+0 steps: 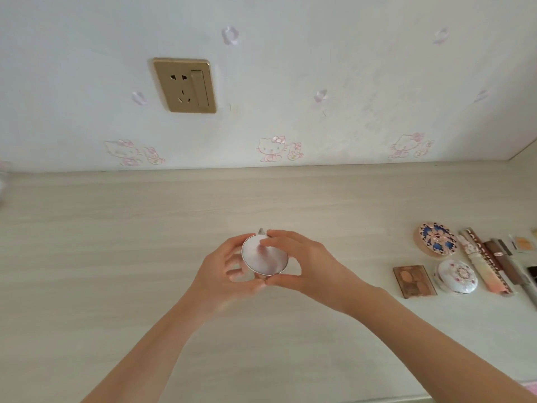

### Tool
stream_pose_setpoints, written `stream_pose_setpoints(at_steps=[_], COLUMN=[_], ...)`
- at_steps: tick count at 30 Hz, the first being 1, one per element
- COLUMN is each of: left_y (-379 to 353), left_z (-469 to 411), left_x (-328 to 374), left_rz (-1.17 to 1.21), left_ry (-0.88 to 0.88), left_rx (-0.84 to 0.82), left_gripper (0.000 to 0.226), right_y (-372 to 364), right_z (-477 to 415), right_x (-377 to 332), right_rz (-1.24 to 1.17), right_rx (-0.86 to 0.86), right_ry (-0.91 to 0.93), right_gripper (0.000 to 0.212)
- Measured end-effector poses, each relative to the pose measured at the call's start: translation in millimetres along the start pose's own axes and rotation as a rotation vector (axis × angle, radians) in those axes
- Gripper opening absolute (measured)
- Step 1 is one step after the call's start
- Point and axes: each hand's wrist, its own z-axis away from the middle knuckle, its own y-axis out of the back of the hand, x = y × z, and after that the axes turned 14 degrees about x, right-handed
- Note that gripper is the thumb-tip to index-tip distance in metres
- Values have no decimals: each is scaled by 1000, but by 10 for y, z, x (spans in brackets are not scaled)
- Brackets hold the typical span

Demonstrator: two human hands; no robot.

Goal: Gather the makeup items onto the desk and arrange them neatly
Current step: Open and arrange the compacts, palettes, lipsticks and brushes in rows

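Observation:
A round silver-white compact (266, 261) is held above the middle of the pale wood desk (116, 242). My left hand (223, 274) cups it from the left and below. My right hand (302, 266) pinches its rim between thumb and fingers from the right. At the desk's right side lie a round blue-patterned compact (436, 239), a white floral compact (456, 276), a brown eyeshadow palette (415, 281) and several slim tubes and sticks (488, 263) laid side by side.
The desk meets a wall with cartoon-cat wallpaper (273, 148). A gold power socket (185, 85) is on the wall at upper left. A side panel (526, 149) closes the desk at the far right. A blurred object (3, 181) shows at the left edge.

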Motion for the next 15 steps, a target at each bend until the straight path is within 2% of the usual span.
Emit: stream_pose_setpoints(at_steps=[7, 15], left_y=[-30, 25], left_z=[-187, -188], left_x=[-158, -344], left_rz=[106, 102], left_ry=[-64, -163], left_rx=[-52, -147], left_gripper=[75, 81], right_y=[-171, -267], right_z=[-121, -18], right_x=[255, 347], right_rz=[-59, 33], right_rx=[155, 145], right_ry=[96, 193], right_gripper=[58, 68])
